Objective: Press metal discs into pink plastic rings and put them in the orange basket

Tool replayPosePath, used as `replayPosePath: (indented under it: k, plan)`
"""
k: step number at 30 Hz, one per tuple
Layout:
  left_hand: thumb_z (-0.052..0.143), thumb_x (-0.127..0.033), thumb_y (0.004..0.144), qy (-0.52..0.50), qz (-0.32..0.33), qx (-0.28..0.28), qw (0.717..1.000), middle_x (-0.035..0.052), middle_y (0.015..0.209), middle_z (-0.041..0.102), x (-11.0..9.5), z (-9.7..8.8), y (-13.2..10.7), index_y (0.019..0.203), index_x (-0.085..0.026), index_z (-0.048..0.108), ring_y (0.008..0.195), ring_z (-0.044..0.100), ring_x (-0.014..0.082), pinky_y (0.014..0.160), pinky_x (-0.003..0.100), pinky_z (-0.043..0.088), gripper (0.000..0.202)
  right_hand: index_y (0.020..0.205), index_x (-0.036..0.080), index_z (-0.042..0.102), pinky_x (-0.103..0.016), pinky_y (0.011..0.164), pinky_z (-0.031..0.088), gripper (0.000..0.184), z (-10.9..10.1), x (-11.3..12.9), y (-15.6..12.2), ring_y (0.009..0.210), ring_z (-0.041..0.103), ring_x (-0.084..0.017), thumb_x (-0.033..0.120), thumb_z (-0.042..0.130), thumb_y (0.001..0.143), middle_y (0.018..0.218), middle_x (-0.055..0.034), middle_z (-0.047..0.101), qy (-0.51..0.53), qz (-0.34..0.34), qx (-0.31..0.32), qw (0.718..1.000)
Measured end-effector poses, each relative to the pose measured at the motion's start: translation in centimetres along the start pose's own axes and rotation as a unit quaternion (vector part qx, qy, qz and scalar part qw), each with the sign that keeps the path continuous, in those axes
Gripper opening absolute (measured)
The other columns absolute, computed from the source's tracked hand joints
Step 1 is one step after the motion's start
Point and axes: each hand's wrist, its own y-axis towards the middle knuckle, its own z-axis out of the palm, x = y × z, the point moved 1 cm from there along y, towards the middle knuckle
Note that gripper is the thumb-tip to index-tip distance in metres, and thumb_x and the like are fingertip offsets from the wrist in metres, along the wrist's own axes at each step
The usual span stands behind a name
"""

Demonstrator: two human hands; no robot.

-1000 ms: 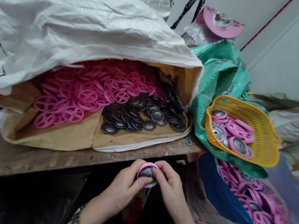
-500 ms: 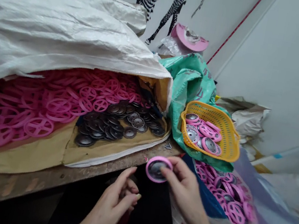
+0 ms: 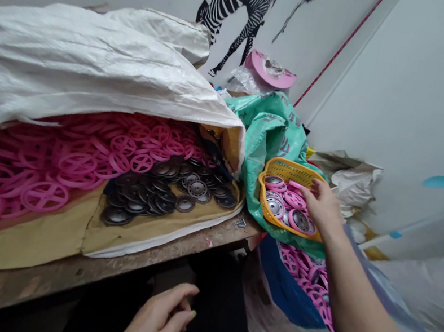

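Observation:
My right hand (image 3: pixel 323 208) reaches over the yellow plastic basket (image 3: pixel 261 191), its thumb and fingers apart, with nothing visible in its grasp. Beneath it lie several pink-rimmed toy wheels with dark or silvery hubs, one wheel (image 3: pixel 299 221) near the basket's front. My left hand (image 3: pixel 163 316) hovers above my lap, below the table's edge; its fingers are loosely bent, thumb and forefinger apart, and it appears to hold nothing. On the table lie a pile of pink spoked wheels (image 3: pixel 76 164) and a smaller heap of dark hubcap discs (image 3: pixel 134 196).
A white woven sack (image 3: pixel 106 65) arches over the pink pile. Beside the basket bunches a green plastic bag (image 3: pixel 264 133). Small metal pins (image 3: pixel 240 223) lie near the table edge (image 3: pixel 173 249). Below right, an open bag holds many assembled wheels (image 3: pixel 306 272).
My right hand has moved up and right from above my lap to the basket, and the wheel it held is no longer visible in it. My left hand stays low over my lap.

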Motion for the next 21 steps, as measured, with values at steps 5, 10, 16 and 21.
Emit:
replayPosePath:
  k: [5,10,16,21]
  plan:
    - [0.049,-0.036,0.088,0.025,0.002,-0.003,1.0,0.0045,0.087,0.067,-0.2,-0.3,0.2,0.115,-0.021,0.064,0.079,0.059,0.0186,0.079,0.027,0.046,0.035,0.113,0.016,0.068,-0.045,0.092,0.05,0.035,0.0,4.2,-4.1,0.099,0.068,-0.028,0.033,0.06,0.083,0.108,-0.014,0.073,0.072,-0.005,0.002,0.997]
    - [0.05,-0.034,0.087,0.033,-0.004,-0.001,0.999,0.0068,0.094,0.069,-0.7,-0.3,0.3,0.114,-0.019,0.066,0.087,0.062,0.0211,0.084,0.029,0.046,0.035,0.103,0.023,0.07,-0.039,0.09,0.05,0.02,2.0,11.4,-8.9,0.097,0.068,-0.024,0.029,0.054,0.091,0.103,-0.0066,0.074,0.14,-0.137,0.136,0.971]
    - [0.048,-0.034,0.088,0.034,0.01,-0.002,0.999,0.0074,0.095,0.069,-0.7,-0.6,0.2,0.115,-0.018,0.065,0.089,0.063,0.0217,0.084,0.028,0.045,0.036,0.118,0.018,0.064,-0.03,0.092,0.048,0.028,7.6,15.6,-10.4,0.105,0.063,-0.022,0.019,0.049,0.094,0.113,-0.0097,0.07,-0.047,-0.249,0.241,0.937]
    - [0.046,-0.031,0.088,0.038,-0.004,-0.005,0.999,0.0069,0.098,0.068,-0.6,-1.2,-0.1,0.117,-0.019,0.063,0.091,0.062,0.0209,0.085,0.028,0.044,0.036,0.118,0.011,0.061,-0.034,0.077,0.051,0.03,12.0,15.7,-8.0,0.099,0.066,-0.029,0.012,0.045,0.093,0.111,-0.0196,0.068,-0.217,-0.207,0.226,0.927]
